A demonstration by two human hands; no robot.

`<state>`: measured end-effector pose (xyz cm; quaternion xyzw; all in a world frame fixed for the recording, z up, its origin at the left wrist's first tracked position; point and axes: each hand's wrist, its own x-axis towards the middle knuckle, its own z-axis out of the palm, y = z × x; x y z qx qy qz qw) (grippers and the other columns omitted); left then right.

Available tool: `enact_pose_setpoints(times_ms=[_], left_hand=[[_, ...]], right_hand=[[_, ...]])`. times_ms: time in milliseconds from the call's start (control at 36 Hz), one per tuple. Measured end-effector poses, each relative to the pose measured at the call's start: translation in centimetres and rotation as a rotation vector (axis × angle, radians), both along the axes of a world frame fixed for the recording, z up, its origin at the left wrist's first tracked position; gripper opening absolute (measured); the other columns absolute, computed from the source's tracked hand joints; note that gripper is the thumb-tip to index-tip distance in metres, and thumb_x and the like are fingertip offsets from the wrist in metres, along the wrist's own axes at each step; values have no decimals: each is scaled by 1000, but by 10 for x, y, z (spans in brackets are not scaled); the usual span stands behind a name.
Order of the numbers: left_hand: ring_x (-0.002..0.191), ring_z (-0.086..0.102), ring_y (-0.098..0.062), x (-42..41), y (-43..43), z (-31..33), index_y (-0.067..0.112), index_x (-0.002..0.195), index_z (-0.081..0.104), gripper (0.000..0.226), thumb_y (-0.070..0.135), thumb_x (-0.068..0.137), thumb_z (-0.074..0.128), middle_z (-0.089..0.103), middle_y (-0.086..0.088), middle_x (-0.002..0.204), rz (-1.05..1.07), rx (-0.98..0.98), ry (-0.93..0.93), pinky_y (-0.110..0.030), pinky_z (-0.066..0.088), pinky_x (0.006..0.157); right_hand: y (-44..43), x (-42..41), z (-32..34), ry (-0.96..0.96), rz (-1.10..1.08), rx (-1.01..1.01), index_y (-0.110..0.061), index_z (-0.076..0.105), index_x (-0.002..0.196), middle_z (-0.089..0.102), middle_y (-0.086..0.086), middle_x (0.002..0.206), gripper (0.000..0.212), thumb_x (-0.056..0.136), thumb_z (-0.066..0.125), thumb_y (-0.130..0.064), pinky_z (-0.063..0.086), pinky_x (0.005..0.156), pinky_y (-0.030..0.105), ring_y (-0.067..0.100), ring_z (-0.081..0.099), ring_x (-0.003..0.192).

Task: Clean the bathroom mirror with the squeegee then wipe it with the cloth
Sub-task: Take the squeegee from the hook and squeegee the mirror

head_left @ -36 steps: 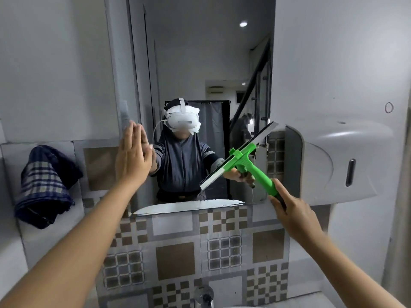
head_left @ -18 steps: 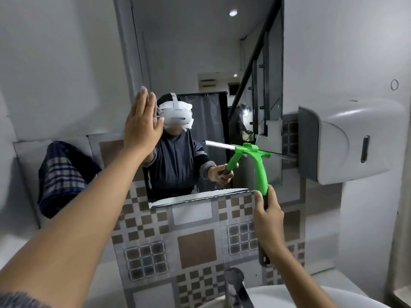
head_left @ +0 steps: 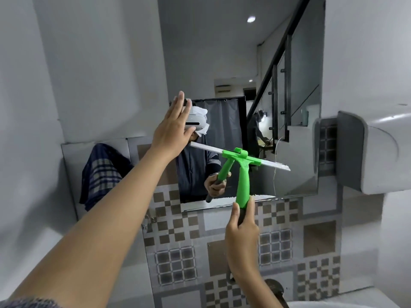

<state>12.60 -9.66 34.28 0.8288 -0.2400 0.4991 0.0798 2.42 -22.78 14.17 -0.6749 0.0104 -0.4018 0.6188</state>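
Note:
The mirror hangs on the wall ahead, above patterned tiles. My right hand grips the lower handle of a green squeegee. Its blade lies nearly level against the lower half of the glass, tilted down to the right. My left hand is flat and open against the mirror's left edge, fingers pointing up, holding nothing. A dark blue checked cloth hangs on the wall to the left of the mirror, beyond my left arm.
A white wall dispenser juts out at the right, close to the mirror's right edge. A tap and the white basin rim lie below my right wrist. Brown and grey tiles cover the wall under the mirror.
The squeegee blade has swung from steeply slanted to nearly level on the glass, handle now pointing down. My left hand has slid up the mirror's left edge. The view has tilted upward.

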Motion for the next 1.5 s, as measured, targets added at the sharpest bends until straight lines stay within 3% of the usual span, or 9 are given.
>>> enact_pose_setpoints(times_ms=[306, 444, 583, 750, 861, 1028, 1222, 1389, 1500], left_hand=[[144, 1, -19, 3, -5, -4, 13, 146, 12, 66, 21, 93, 50, -2, -4, 157, -20, -41, -19, -35, 30, 108], [144, 3, -22, 5, -15, -13, 13, 146, 12, 67, 16, 92, 51, 0, -8, 156, -44, -127, -11, -34, 23, 111], [144, 1, -24, 3, -24, -27, 9, 146, 13, 66, 16, 92, 50, 0, -10, 156, -35, -191, -8, -28, 16, 112], [144, -2, -22, 0, -36, -51, 11, 146, 9, 65, 18, 94, 47, -2, -9, 156, -8, -275, 7, -22, 16, 109], [144, -2, -22, -2, -47, -66, 12, 147, 9, 65, 20, 94, 46, -2, -8, 156, 20, -338, 23, -23, 13, 110], [144, -2, -20, -7, -59, -79, 13, 147, 11, 65, 23, 94, 47, -2, -7, 156, 53, -378, 27, -14, 8, 103], [144, -3, -21, -7, -61, -86, 14, 147, 8, 66, 26, 95, 47, -3, -7, 157, 75, -378, 45, -15, 4, 103], [144, -2, -22, -12, -68, -95, 13, 147, 7, 66, 23, 95, 47, -3, -10, 156, 63, -390, 49, -16, 13, 97], [144, -2, -23, -9, -70, -103, 14, 147, 7, 67, 24, 94, 47, -3, -10, 156, 43, -391, 61, -18, 12, 102]], right_hand=[[3, -8, -14, 112, -44, -397, -21, 18, 147, 45, -5, 56, 57, 95, 38, -36, 28, 41, 23, 10, 41, 45], [-25, -20, -8, 158, -64, -644, -25, 10, 147, 56, -4, 76, 56, 97, 32, -38, 46, 50, 29, 13, 55, 60], [-66, -23, 3, 123, -166, -968, -18, 31, 142, 64, 1, 69, 53, 94, 37, -40, 38, 32, 19, 10, 50, 40], [-133, -14, 11, 70, -273, -1178, -21, 35, 134, 64, 3, 65, 47, 91, 47, -34, 38, 30, 24, 17, 50, 35], [-164, -13, 7, 60, -317, -1185, -22, 39, 133, 66, 2, 68, 46, 90, 33, -41, 30, 33, 22, 21, 55, 38], [-183, -15, -7, 93, -321, -1138, -14, 48, 130, 66, 3, 63, 50, 84, 62, -28, 10, 35, 11, 13, 42, 34], [-194, -17, -32, 141, -264, -960, -10, 46, 133, 67, 5, 68, 53, 84, 64, -20, 19, 35, 12, 11, 38, 38], [-196, -20, -48, 218, -197, -800, -12, 39, 139, 58, 1, 69, 54, 89, 57, -24, 35, 41, 24, 19, 47, 46], [-198, -19, -59, 220, -192, -758, -7, 44, 135, 64, 9, 66, 51, 88, 59, -20, 23, 38, 14, 16, 42, 41]])
